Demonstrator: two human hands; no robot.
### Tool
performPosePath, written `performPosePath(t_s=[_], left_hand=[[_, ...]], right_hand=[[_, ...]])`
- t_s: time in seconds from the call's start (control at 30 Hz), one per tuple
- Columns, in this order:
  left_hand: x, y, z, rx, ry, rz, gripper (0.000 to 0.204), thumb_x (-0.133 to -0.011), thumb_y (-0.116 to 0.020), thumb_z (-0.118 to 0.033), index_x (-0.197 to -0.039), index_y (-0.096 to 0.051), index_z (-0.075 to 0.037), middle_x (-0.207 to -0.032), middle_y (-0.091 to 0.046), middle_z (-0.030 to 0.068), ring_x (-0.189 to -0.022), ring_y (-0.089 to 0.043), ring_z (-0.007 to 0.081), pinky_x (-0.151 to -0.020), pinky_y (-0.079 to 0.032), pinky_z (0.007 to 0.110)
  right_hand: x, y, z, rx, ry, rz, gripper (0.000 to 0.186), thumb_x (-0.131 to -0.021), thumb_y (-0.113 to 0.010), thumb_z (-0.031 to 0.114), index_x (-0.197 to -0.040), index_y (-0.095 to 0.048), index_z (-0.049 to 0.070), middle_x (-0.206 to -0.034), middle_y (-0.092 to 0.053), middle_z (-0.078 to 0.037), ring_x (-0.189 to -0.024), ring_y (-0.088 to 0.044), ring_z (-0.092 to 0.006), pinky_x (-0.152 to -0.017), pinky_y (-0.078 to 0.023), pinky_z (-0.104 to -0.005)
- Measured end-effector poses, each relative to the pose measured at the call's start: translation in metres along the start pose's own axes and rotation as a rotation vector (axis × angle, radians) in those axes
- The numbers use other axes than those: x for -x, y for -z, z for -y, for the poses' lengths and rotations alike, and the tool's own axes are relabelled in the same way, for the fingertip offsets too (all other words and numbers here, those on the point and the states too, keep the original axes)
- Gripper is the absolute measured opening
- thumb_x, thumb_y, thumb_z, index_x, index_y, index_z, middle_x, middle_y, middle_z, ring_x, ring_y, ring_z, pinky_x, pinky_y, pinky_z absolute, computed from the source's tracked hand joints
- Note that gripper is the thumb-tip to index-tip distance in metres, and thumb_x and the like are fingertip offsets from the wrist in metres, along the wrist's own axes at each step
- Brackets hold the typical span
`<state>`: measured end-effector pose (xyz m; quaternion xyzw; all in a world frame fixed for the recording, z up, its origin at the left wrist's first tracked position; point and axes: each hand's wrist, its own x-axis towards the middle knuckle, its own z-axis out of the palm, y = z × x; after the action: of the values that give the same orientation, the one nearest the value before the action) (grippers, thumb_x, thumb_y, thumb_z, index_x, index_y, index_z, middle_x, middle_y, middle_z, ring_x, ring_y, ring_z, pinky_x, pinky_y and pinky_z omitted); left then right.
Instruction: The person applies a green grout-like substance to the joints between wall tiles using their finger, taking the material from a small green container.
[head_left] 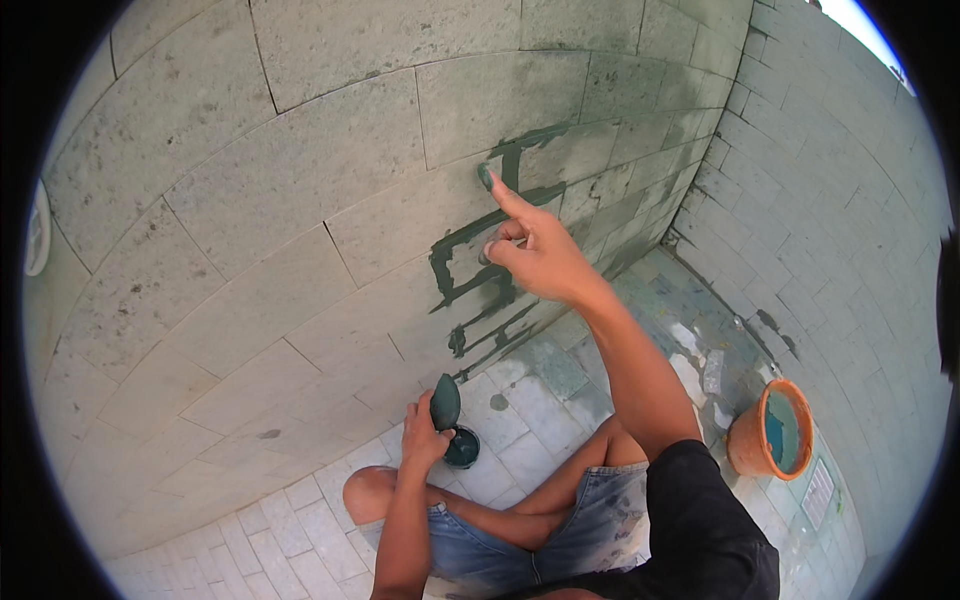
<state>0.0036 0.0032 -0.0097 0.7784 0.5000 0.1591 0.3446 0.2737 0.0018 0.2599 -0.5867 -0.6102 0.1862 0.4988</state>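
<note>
My right hand (535,245) is raised at the tiled wall (370,170), its index finger stretched out and the other fingers bent. Dark green paste coats that fingertip, which is at or close to a joint between tiles. Nothing shows in its grasp. Around and below it, dark green grout (465,240) is smeared along several joints. Low in front of me, my left hand (422,438) grips a dark green, oval, paste-covered piece (446,402); its exact kind is unclear. Just beneath it, a small dark round cup (462,448) with dark, wet contents stands on the floor.
An orange bucket (770,430) with green residue stands on the right. White scraps (688,370) lie on the floor tiles near the corner. A floor grate (818,490) is beside the bucket. A second tiled wall (820,210) rises at right. My crossed legs (530,510) are below.
</note>
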Motion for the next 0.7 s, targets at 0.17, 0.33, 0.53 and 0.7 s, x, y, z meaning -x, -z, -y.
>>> performPosePath(t_s=[0.17, 0.33, 0.53, 0.7], left_hand=[[0.003, 0.003, 0.002, 0.017, 0.02, -0.037, 0.09, -0.067, -0.084, -0.005, -0.144, -0.04, -0.018, -0.125, -0.051, 0.0195, -0.119, -0.053, 0.0431, -0.099, -0.047, 0.048], [0.001, 0.002, -0.006, 0.016, 0.009, -0.016, 0.089, -0.067, -0.084, -0.005, -0.144, -0.04, -0.018, -0.124, -0.052, 0.0196, -0.119, -0.054, 0.043, -0.099, -0.047, 0.048], [-0.003, 0.0, -0.003, 0.015, 0.016, 0.013, 0.089, -0.07, -0.084, -0.007, -0.145, -0.039, -0.02, -0.128, -0.051, 0.0177, -0.122, -0.052, 0.0434, -0.1, -0.047, 0.049], [0.001, 0.006, -0.003, 0.014, 0.049, 0.006, 0.089, -0.07, -0.084, -0.008, -0.146, -0.039, -0.02, -0.13, -0.05, 0.0172, -0.124, -0.052, 0.0429, -0.101, -0.047, 0.049]], right_hand=[[-0.006, 0.022, 0.005, -0.305, -0.2, -0.293, 0.096, -0.084, -0.057, 0.004, -0.162, -0.001, 0.01, -0.066, -0.051, 0.003, -0.058, -0.038, -0.0057, -0.056, -0.038, -0.0224], [-0.021, 0.021, -0.026, -0.174, -0.098, -0.324, 0.096, -0.085, -0.055, 0.0, -0.162, 0.0, 0.012, -0.067, -0.05, 0.004, -0.059, -0.037, -0.0053, -0.057, -0.037, -0.0205], [-0.011, -0.003, -0.031, -0.209, -0.014, -0.175, 0.094, -0.085, -0.056, 0.002, -0.162, -0.003, 0.013, -0.067, -0.049, 0.004, -0.062, -0.038, -0.0056, -0.062, -0.037, -0.0191], [-0.008, 0.005, -0.013, -0.374, -0.07, -0.167, 0.094, -0.085, -0.057, 0.004, -0.162, -0.003, 0.008, -0.068, -0.051, 0.004, -0.063, -0.041, -0.0047, -0.062, -0.039, -0.0208]])
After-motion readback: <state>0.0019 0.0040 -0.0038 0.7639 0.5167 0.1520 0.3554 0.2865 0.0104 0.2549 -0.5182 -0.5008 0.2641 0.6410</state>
